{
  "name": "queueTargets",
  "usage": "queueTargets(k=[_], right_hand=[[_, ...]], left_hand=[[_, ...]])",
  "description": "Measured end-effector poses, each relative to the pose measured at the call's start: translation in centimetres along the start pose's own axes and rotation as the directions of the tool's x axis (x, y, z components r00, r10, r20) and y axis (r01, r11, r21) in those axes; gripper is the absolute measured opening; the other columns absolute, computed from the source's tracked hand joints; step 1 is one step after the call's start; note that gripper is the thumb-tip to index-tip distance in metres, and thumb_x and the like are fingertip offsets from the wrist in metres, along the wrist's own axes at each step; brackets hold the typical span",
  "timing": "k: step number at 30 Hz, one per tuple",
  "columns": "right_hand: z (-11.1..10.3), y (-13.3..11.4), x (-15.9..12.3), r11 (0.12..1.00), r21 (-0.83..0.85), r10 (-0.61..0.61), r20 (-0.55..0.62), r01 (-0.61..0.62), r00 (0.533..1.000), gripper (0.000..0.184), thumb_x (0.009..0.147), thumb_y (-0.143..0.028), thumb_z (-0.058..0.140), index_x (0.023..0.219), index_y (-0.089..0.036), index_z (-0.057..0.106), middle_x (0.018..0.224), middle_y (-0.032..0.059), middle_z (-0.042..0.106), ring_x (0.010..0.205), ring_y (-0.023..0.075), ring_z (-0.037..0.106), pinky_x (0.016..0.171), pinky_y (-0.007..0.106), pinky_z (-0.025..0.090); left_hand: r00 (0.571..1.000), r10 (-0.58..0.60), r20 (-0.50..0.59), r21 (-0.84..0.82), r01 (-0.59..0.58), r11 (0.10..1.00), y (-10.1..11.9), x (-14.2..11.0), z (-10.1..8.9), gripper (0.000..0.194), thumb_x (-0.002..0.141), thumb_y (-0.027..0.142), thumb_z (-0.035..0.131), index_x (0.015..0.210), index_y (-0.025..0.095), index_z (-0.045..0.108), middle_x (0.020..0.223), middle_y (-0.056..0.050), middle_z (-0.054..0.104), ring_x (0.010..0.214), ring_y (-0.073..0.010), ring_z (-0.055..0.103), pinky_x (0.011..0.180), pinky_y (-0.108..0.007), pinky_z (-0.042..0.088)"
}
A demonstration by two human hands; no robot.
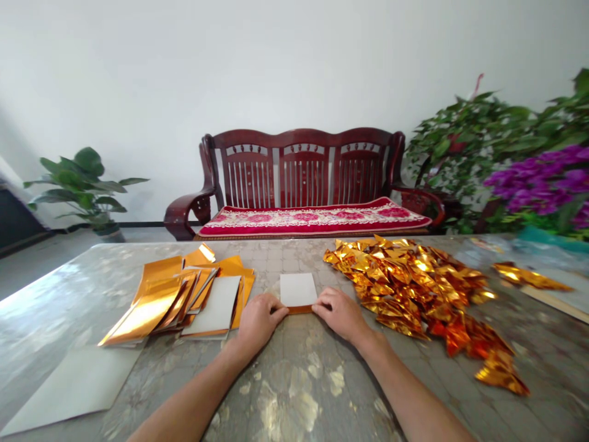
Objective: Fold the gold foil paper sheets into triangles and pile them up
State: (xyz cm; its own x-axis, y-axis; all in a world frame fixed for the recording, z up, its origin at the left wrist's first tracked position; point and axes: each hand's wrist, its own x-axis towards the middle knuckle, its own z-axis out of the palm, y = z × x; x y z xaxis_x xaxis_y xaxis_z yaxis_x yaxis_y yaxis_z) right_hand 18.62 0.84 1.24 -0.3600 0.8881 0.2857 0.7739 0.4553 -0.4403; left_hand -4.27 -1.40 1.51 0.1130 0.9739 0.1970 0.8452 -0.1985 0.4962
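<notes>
Here, the left hand (260,316) and right hand (339,312) pinch the paper (298,288) at its near corners. Keep the orange strip (300,310) straight.

The purple flowers (543,183) at the far right are blurred and cut off by the edge; the near-left pale sheet (76,383) is cropped too.

Beyond the counter (294,380) stands a dark red wooden bench (304,166), its seat covered by a red-and-white patterned cushion (313,218), against a pale wall (276,61); a broad-leaved potted plant (87,184) sits on the floor (147,235) to the left, while leafy green plants (478,135) and purple flowers (543,178) fill the right side, near a teal wrapping (552,240) on the counter's far edge
</notes>
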Motion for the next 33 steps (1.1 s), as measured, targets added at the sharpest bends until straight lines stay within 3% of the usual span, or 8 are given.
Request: queueTargets(k=[9, 33], right_hand=[[0.2, -0.7, 0.1, 0.988, -0.105, 0.11, -0.034, -0.113, 0.993, 0.019, 0.086, -0.033, 0.062, 0.071, -0.022, 0.064, 0.082, 0.0008, 0.062, 0.082, 0.0146, 0.058, 0.07, 0.024, 0.036], [0.2, -1.2, -0.1, 0.966, -0.207, 0.141, -0.063, -0.151, 0.988, 0.018, 0.085, -0.03, 0.063, 0.07, -0.021, 0.06, 0.085, 0.0012, 0.06, 0.081, 0.0149, 0.057, 0.068, 0.027, 0.034]], left_hand=[[0.997, -0.082, -0.018, 0.051, 0.082, 0.995, 0.2, 0.3, -0.2, 0.025, 0.083, 0.039, 0.066, 0.067, 0.02, 0.068, 0.074, -0.001, 0.067, 0.078, -0.0176, 0.059, 0.068, -0.027, 0.035], [0.999, 0.04, -0.029, 0.292, -0.03, 0.956, 0.5, 0.4, 0.2, 0.036, 0.091, 0.044, 0.055, 0.068, 0.018, 0.064, 0.085, -0.007, 0.065, 0.085, -0.0235, 0.057, 0.076, -0.034, 0.039]])
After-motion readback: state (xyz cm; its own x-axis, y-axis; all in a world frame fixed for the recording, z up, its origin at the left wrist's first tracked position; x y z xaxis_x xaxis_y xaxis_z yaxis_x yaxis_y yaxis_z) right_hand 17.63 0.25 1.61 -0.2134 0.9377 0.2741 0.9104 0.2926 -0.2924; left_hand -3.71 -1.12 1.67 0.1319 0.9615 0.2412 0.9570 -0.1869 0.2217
